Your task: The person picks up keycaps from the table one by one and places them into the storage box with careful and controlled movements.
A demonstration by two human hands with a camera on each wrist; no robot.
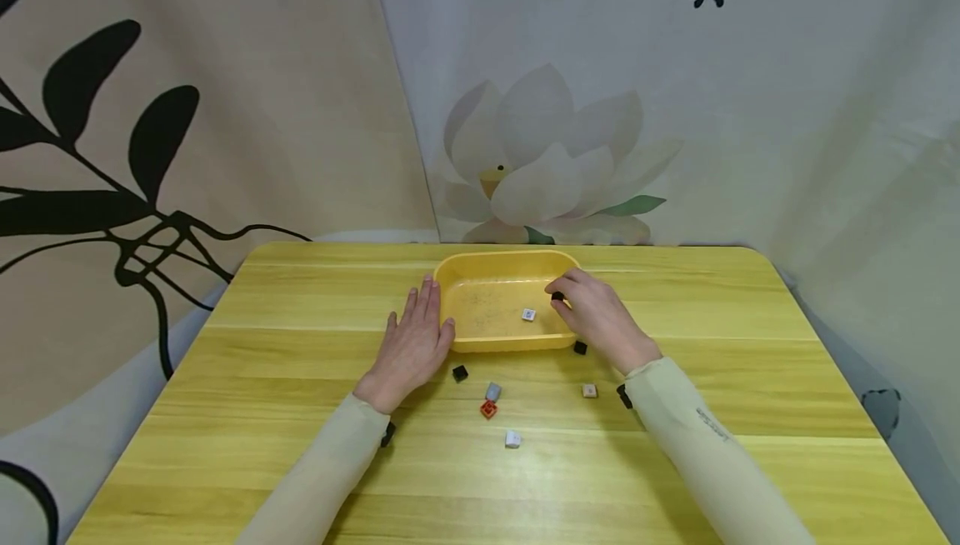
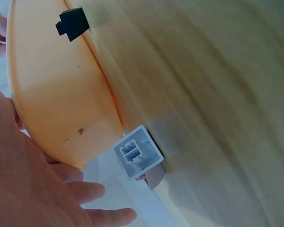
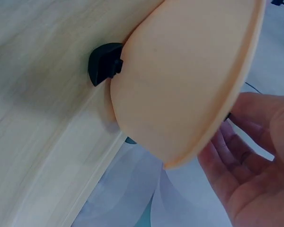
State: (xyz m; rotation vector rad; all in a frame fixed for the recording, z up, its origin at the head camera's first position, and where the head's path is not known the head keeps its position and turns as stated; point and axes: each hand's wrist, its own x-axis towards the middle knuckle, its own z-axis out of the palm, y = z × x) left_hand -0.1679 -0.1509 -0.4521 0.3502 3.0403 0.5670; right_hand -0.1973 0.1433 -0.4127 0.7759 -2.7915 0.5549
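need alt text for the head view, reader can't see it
A person's right hand pinches a small black piece over a yellow tray holding one white keycap, while the left hand touches the tray's left side. More keycaps lie on the wood-grain table.

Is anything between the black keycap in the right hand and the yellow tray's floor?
Nothing visible: in the head view, the right hand holds the black keycap over the right end of the yellow tray. The white keycap inside lies to its left.

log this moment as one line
left hand: touching yellow tray | right hand: pinching black keycap at tray rim | in tray: white keycap | on table: more keycaps
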